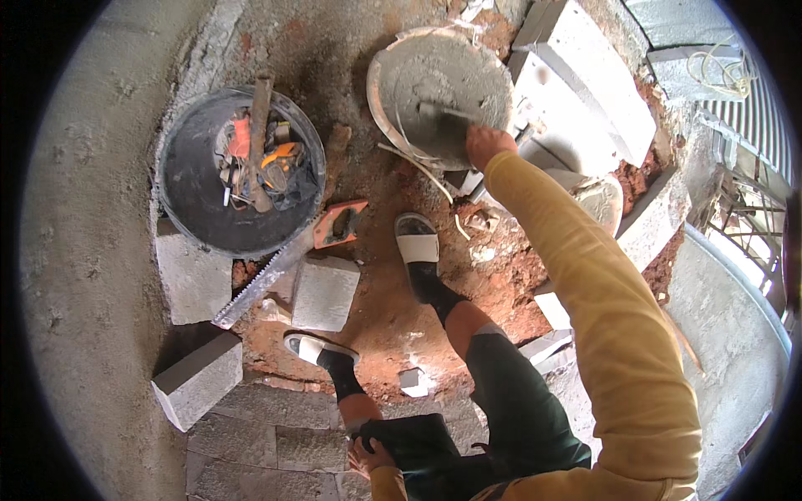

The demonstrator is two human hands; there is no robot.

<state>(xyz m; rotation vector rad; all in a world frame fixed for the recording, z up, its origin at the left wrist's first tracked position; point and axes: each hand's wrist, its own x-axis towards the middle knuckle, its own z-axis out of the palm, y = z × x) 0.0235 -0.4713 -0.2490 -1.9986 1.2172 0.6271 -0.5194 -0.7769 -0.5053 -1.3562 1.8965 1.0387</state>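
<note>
My right hand (489, 146) grips a tool (443, 113), apparently a trowel, at the right side of a round tub (380, 92) of wet grey mortar, with its head down in the mix. At the bottom, my left hand (368, 457) rests with bent fingers at the dark cloth of my shorts; whether it holds anything is unclear. To the left, a black bucket (188, 167) holds mixed hand tools (263, 159). Below it lie a saw (263, 280) with an orange handle (338, 221) and a grey block (322, 292).
Pale blocks stand at upper right (576, 83), right (652, 217) and lower left (196, 380). A second round container (601, 200) is partly behind my right arm. A grey wall (92, 250) runs along the left. Corrugated sheeting (748, 125) is at far right. My sandaled feet stand on reddish soil (401, 342).
</note>
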